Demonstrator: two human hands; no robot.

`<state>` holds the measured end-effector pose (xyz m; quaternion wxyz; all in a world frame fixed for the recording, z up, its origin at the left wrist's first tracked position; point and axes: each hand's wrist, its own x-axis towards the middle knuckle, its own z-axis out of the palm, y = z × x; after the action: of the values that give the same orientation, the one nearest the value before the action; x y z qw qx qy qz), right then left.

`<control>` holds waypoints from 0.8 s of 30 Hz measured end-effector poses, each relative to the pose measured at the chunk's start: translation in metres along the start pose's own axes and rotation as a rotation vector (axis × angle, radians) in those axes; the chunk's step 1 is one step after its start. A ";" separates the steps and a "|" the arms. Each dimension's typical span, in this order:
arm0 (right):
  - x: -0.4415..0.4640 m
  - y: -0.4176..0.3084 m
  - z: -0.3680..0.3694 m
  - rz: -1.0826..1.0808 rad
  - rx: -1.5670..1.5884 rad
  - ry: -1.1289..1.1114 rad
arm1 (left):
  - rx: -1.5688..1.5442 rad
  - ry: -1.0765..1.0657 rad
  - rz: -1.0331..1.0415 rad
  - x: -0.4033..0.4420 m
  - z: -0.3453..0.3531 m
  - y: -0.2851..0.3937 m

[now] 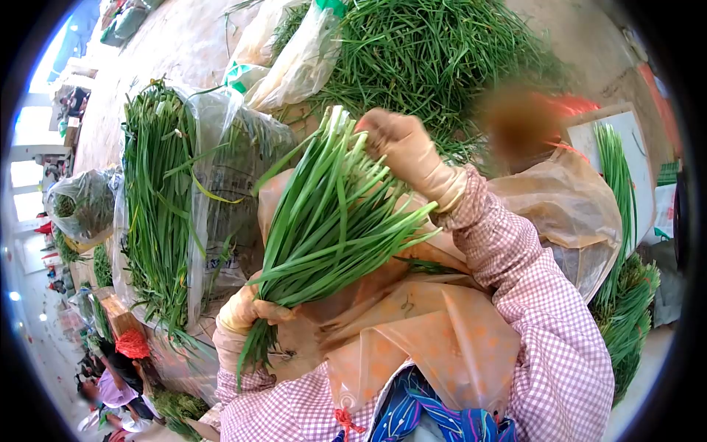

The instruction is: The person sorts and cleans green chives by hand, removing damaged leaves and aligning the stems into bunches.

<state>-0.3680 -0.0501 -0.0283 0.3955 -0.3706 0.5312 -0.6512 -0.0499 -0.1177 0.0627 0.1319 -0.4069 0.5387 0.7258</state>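
My left grip (247, 308) squeezes green leaves (324, 221). I can't tell about my right grip (406, 144). A leafy pile (420, 62) and plastic bag (230, 214) sit near.

The left hand (241, 309) is partly covered by the leaf bunch (331, 221). At upper right of the frame, a head (518, 121), apparently, is blurred.

Left grip (252, 308) low, closed; right grip (400, 140) high

Smooth leaves (331, 228), glossy plastic apron (434, 346)
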 end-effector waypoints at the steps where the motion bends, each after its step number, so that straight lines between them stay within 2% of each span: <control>1: 0.001 -0.001 -0.012 0.063 -0.146 0.124 | -0.036 0.003 -0.031 0.000 0.001 0.002; 3: 0.003 -0.002 -0.055 0.240 0.128 0.275 | -0.148 -0.069 -0.016 0.001 0.002 0.007; 4: 0.008 -0.002 -0.066 0.185 0.245 0.203 | -0.254 -0.138 -0.006 0.002 0.002 0.008; 5: 0.007 0.001 -0.064 0.184 0.240 0.198 | -0.259 -0.139 -0.001 0.004 0.001 0.006; 7: -0.006 -0.038 -0.025 0.230 0.196 -0.022 | 0.013 -0.050 -0.052 0.007 -0.002 0.001; 8: -0.012 -0.044 -0.018 0.281 0.144 -0.164 | 0.012 -0.049 -0.046 0.009 -0.001 0.003; 9: -0.007 -0.023 -0.011 0.333 0.009 -0.191 | -0.032 -0.107 -0.033 0.009 -0.002 0.007; 11: -0.007 -0.014 0.004 0.053 0.035 -0.196 | -0.078 -0.154 -0.015 0.003 0.005 0.017; 12: -0.006 -0.016 0.003 0.032 -0.123 -0.154 | -0.061 -0.057 -0.020 -0.001 0.016 0.026; 13: -0.003 -0.009 -0.001 0.028 -0.123 -0.158 | -0.044 0.038 -0.025 -0.004 0.021 0.030; 14: 0.001 0.005 -0.007 -0.123 -0.219 0.004 | -0.151 -0.054 -0.022 -0.003 0.016 0.025; 15: 0.004 0.012 -0.017 -0.271 -0.313 0.165 | -0.157 -0.053 -0.020 -0.003 0.014 0.022; 16: 0.003 -0.011 -0.043 0.205 0.147 0.178 | -0.086 -0.025 -0.020 -0.003 0.014 0.017; 17: 0.006 -0.002 -0.073 0.117 0.516 -0.058 | -0.013 0.003 -0.021 -0.003 0.013 0.014; 19: 0.000 -0.030 -0.046 0.135 0.278 0.098 | -0.100 -0.012 -0.017 0.000 0.011 0.008; 21: -0.004 -0.052 -0.027 0.160 0.201 -0.051 | -0.183 -0.035 -0.016 0.002 0.009 0.010; 24: -0.003 -0.047 -0.011 0.069 0.177 -0.020 | -0.083 -0.098 -0.039 0.000 0.012 0.021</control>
<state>-0.3826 -0.0369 0.0156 0.4540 -0.3221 0.4800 -0.6780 -0.0682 -0.1149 0.0781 0.1552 -0.3867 0.4929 0.7639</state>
